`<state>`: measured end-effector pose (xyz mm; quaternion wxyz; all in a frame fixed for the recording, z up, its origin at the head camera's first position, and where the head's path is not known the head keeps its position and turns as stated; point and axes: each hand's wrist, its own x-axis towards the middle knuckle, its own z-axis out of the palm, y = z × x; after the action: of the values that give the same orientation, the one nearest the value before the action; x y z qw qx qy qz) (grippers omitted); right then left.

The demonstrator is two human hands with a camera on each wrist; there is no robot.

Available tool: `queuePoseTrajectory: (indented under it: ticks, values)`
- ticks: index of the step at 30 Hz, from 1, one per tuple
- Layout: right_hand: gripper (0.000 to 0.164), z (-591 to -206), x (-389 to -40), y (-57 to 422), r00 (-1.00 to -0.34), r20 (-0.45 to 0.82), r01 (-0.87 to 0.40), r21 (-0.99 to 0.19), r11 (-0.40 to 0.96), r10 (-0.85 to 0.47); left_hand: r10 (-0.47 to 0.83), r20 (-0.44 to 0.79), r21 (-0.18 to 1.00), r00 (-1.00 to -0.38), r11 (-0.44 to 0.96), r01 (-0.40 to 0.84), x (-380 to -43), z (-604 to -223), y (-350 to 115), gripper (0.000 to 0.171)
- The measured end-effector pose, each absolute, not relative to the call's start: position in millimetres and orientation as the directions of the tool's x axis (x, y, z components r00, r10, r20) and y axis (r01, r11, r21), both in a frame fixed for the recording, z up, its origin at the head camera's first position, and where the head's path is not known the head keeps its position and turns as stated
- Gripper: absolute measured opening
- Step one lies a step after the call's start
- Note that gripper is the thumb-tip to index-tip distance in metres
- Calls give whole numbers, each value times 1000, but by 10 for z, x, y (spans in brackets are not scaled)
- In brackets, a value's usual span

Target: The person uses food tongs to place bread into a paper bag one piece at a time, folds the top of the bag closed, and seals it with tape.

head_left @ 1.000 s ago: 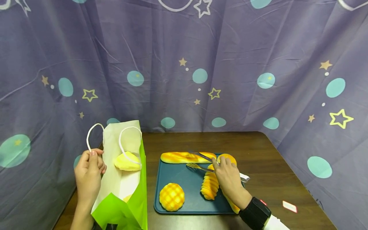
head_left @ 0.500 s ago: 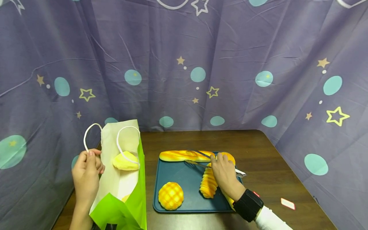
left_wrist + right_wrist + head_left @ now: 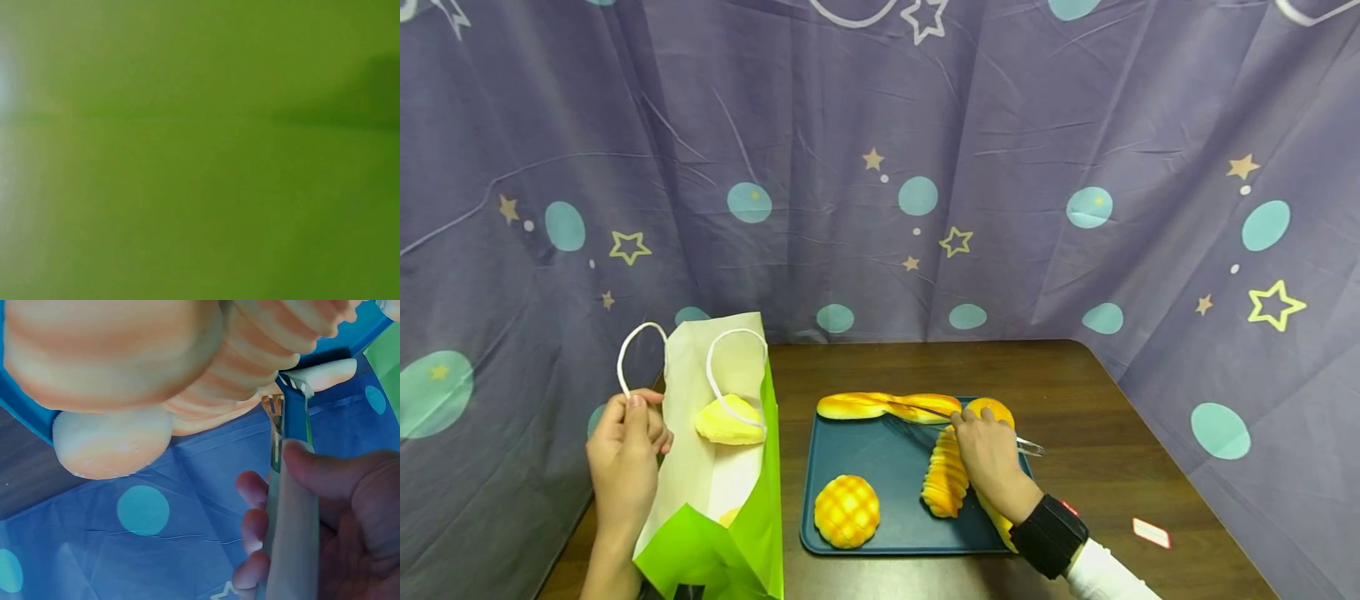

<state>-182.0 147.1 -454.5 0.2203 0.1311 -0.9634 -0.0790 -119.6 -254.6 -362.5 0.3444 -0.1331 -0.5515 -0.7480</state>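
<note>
Right hand [image 3: 992, 460]: fingers clamped on tongs [image 3: 294, 519]; tips pinch baguette [image 3: 850, 406] near middle, beyond fingers to left. Left hand [image 3: 627, 454]: fingers pinch white handle [image 3: 643, 325], green paper bag [image 3: 707, 546] just beside. Risks: baguette could slip or pivot if squeeze eases; ridged roll [image 3: 943, 485] beside right fingers could get knocked; tugged handle could tip bag.

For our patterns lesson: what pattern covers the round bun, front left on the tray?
The round bun: a criss-cross grid, clearest in the head view.
</note>
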Motion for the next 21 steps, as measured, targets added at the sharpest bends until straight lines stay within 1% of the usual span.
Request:
queuePoseTrajectory:
  ticks: [3,8,11,17,21]
  values:
    - [14,-4554,-1804,1512,-855,431,-222,200,954,-289,-375,571,744,-731,-141,653,-1191,-3624,-2541,21]
    - [23,-4554,-1766,1598,-830,456,-251,207,946,-321,-378,561,754,-736,-134,643,-1186,-3624,-2532,21]
    - [24,-4539,-1722,1659,-837,447,-259,183,948,-315,-374,564,751,-736,-138,645,-1186,-3625,-2529,21]
    - [27,-4474,-1625,1783,-871,414,-261,66,963,-264,-370,575,736,-729,-155,659,-1197,-3630,-2535,21]
    - [27,-4384,-1554,1846,-883,406,-276,-44,960,-235,-362,584,725,-727,-171,668,-1208,-3639,-2535,21]
